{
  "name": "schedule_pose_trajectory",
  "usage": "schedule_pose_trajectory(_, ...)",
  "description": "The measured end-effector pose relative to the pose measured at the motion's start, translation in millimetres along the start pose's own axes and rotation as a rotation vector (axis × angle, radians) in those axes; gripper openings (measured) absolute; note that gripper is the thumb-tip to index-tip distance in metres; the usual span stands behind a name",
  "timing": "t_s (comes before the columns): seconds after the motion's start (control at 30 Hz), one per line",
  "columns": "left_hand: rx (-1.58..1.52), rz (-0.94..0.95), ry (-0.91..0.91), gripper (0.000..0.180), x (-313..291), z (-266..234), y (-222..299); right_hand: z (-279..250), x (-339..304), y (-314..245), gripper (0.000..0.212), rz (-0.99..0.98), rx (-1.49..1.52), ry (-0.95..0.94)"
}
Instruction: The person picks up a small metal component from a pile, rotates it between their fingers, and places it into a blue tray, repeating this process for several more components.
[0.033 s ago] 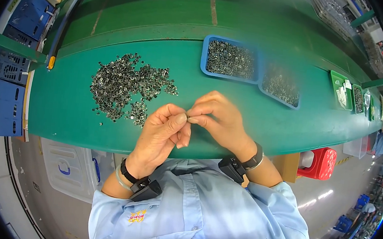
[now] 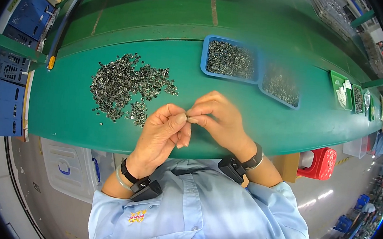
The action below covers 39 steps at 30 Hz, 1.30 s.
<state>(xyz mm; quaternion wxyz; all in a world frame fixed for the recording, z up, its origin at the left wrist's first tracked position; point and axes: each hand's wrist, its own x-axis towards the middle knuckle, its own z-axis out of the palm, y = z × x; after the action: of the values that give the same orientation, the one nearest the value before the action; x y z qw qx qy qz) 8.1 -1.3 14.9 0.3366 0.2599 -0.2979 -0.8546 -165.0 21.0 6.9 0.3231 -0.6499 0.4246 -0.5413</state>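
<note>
1. The left grip (image 2: 165, 128) pinches a tiny, mostly hidden part (image 2: 188, 117) above the desk (image 2: 66, 126).
2. The right grip (image 2: 218, 117) pinches the same part.
3. A pile (image 2: 116, 87) lies on the desk, to their left.
4. Blue trays (image 2: 204, 58) sit beyond the right grip.

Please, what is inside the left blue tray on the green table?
The left blue tray holds many small dark and silvery parts. They cover its floor, so that and any lower layers cannot be seen.
</note>
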Motion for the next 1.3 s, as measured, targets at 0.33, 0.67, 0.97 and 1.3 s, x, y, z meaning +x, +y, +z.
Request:
schedule_pose_trajectory(0.33,-0.044,0.109,0.01,0.014,0.1,2.4,-7.4,12.6,-2.8,-0.8,0.01,-0.014,0.006,0.073)
schedule_pose_trajectory(0.67,0.133,0.082,0.019,0.014,-0.7,2.2,4.3,6.0,-2.3,-5.0,0.013,-0.068,-0.086,0.049)
schedule_pose_trajectory(0.97,-0.106,0.052,-0.073,0.012,-4.8,8.3,2.1,7.3,-2.9,-8.1,0.013,-0.099,-0.007,0.089)
schedule_pose_trajectory(1.3,-0.208,0.051,-0.148,0.012,-4.0,5.3,-1.1,9.3,-1.0,-14.4,0.014,-0.136,-0.02,0.087)
